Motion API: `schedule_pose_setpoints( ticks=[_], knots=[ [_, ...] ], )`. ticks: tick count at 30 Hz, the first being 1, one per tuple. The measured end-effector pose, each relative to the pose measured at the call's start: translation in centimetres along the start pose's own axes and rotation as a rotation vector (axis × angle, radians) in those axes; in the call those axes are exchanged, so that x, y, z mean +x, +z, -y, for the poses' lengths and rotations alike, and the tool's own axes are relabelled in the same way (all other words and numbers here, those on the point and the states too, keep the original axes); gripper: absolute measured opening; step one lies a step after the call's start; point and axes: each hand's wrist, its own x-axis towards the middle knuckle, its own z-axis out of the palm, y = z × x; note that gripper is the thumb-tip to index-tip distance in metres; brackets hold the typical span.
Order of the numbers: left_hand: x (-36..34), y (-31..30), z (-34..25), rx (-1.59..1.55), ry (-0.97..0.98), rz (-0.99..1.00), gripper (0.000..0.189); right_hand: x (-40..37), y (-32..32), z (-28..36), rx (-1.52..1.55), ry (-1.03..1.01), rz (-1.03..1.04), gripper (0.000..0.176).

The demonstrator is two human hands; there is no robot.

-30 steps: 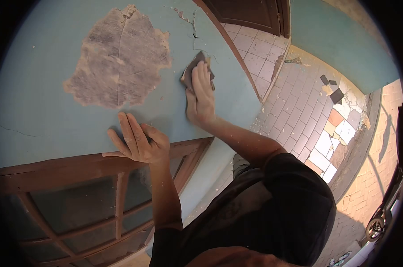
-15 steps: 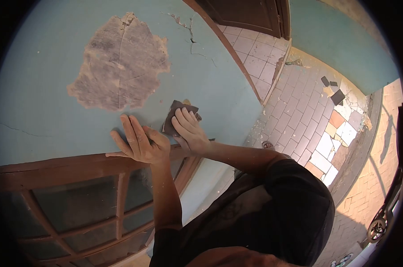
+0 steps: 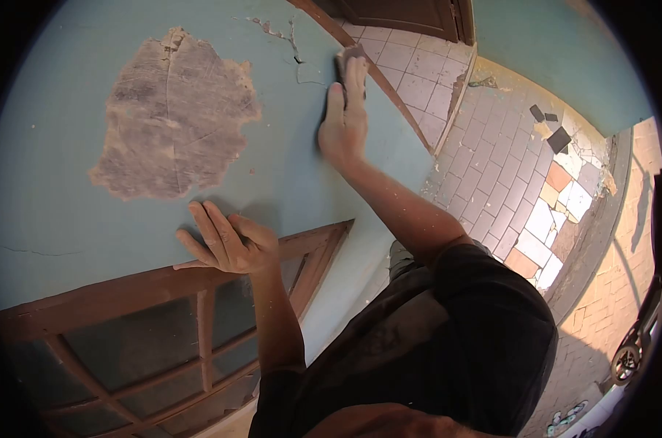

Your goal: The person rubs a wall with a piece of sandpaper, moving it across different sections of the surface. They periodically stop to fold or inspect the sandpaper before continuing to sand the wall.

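Observation:
My left hand (image 3: 228,241) rests with spread fingers on the blue-green wall (image 3: 272,175), just above the brown window frame (image 3: 126,288). Nothing is in it. Up near the wall's brown edge trim, my right hand (image 3: 345,120) presses a dark sanding pad (image 3: 342,66) against the wall; the fingers cover much of the pad. Left of my hands is a large bare grey-brown patch (image 3: 174,117) with ragged edges. A crack (image 3: 296,57) runs down the wall between that patch and my right hand.
A brown door (image 3: 404,16) stands beyond the wall's edge, with white floor tiles (image 3: 426,77). Dark scraps (image 3: 558,140) lie on the paved floor at the right. A vehicle's wheel (image 3: 626,363) and sandals (image 3: 567,416) are at the lower right.
My right hand has moved up and to the right along the wall with the dark pad. My left hand has stayed by the window frame. The view has shifted slightly.

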Motion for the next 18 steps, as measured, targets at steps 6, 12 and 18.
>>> schedule_pose_setpoints(
  ticks=[6,12,18],
  knots=[
    [0.2,0.7,-0.1,-0.050,-0.047,-0.045,0.040,-1.2,-0.8,-2.4,-0.060,-0.446,0.169,0.061],
    [-0.1,0.7,-0.4,-0.026,-0.034,-0.033,0.045,-2.9,-3.8,-11.8,0.016,0.621,-0.098,0.062],
    [0.1,0.4,-1.1,-0.094,-0.081,0.010,0.046,0.9,1.7,8.4,0.075,-0.551,0.363,0.062]
  ],
)
